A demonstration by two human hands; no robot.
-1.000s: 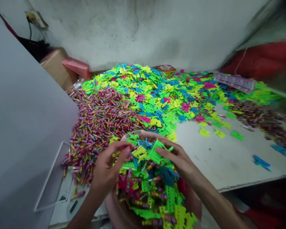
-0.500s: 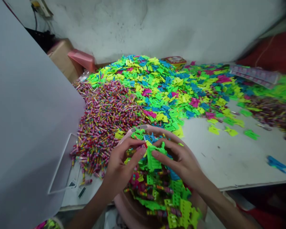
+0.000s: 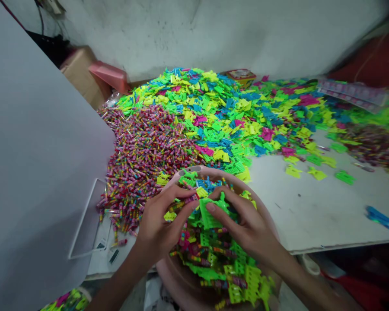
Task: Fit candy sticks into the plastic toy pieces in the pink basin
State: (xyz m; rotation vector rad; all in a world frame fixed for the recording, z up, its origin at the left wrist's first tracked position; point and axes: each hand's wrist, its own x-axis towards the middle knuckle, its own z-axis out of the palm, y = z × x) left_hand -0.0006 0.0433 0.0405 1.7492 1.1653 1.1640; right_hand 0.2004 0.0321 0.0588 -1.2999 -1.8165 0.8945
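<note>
My left hand (image 3: 164,218) pinches a small candy tube (image 3: 190,198) with a pink and red wrapper between thumb and fingers. A bright green flat plastic toy piece (image 3: 210,214) is gripped in my right hand (image 3: 243,216), thumb on its face. The two things meet or nearly meet; whether they are joined I cannot tell. Both hands are over a pink round basin (image 3: 168,283). Inside it lie candy tubes mixed with green, yellow and blue plastic pieces (image 3: 253,285).
Behind the basin a heap of candy tubes (image 3: 145,147) adjoins a large pile of coloured plastic pieces (image 3: 194,95). A white panel (image 3: 45,142) stands at the left. Loose pieces and a blue piece (image 3: 379,217) lie on the white table (image 3: 311,216).
The view has shifted slightly. My hands stay over the basin, the candy tube now more plainly visible, and the green piece has tilted a little.
</note>
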